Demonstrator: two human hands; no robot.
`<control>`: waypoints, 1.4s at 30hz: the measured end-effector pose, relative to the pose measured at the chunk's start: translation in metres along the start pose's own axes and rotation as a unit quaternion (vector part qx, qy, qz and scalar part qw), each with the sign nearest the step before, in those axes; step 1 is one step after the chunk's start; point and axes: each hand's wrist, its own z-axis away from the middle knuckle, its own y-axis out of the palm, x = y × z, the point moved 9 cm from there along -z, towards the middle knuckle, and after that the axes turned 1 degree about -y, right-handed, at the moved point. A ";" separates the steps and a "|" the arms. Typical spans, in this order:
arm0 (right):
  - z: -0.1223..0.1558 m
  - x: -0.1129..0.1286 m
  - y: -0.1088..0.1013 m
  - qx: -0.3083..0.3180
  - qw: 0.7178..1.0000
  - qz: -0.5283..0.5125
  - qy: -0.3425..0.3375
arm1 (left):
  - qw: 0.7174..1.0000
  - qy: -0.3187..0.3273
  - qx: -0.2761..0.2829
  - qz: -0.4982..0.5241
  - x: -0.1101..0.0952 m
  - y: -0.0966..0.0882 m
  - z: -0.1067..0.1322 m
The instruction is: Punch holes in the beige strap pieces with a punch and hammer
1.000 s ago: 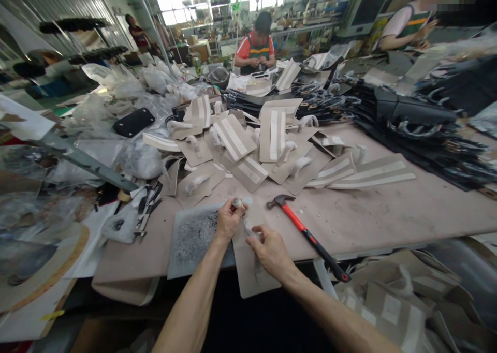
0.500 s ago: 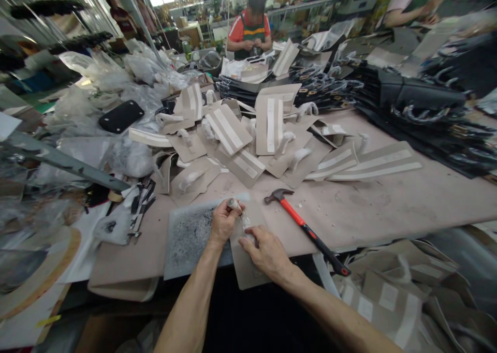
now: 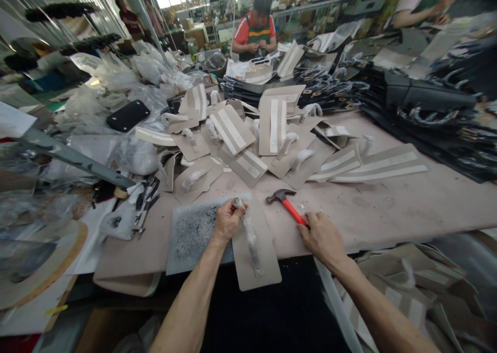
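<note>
My left hand (image 3: 228, 219) is closed around a short, thick cylinder with a pale round end (image 3: 237, 202), held at the top of a beige panel (image 3: 267, 262); its lower part is hidden. Down the panel's middle runs a handle wrapped in clear plastic (image 3: 252, 241). Part of the panel lies over a grey, scuffed slab (image 3: 192, 239), and its near end juts past the table edge. To the right, my right hand (image 3: 324, 239) is closed over the handle of a claw hammer (image 3: 291, 208), whose dark head points away to the left.
Similar beige panels with white strips (image 3: 233, 130) are heaped behind. Black bag parts (image 3: 423, 97) are stacked at the right. Plastic bags (image 3: 101, 73), a metal bar (image 3: 77, 156) and small tools (image 3: 145, 203) crowd the left. A co-worker (image 3: 254, 32) is across the table.
My right hand has left the wrapped handle on the panel and moved right onto the hammer. My left hand still holds the cylinder at the panel's top.
</note>
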 end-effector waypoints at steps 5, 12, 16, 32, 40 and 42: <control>0.004 -0.015 0.021 0.092 0.988 -0.111 0.049 | 0.999 0.027 0.001 -0.045 -0.004 0.001 0.001; 0.026 0.041 0.024 0.284 0.771 -0.540 0.183 | 0.986 0.101 0.022 -0.133 -0.021 0.007 0.009; 0.012 0.068 -0.038 0.136 0.857 -0.495 0.041 | 0.983 0.109 0.030 -0.141 -0.022 0.010 0.010; 0.009 0.102 -0.164 -0.185 0.946 -0.192 -0.183 | 0.980 0.116 0.023 -0.158 -0.019 0.010 0.012; 0.003 0.067 -0.051 0.106 0.980 -0.013 -0.166 | 0.977 0.120 0.024 -0.172 -0.017 0.010 0.013; 0.000 0.049 -0.032 0.123 0.983 -0.033 -0.128 | 0.977 0.124 0.023 -0.170 -0.017 0.010 0.013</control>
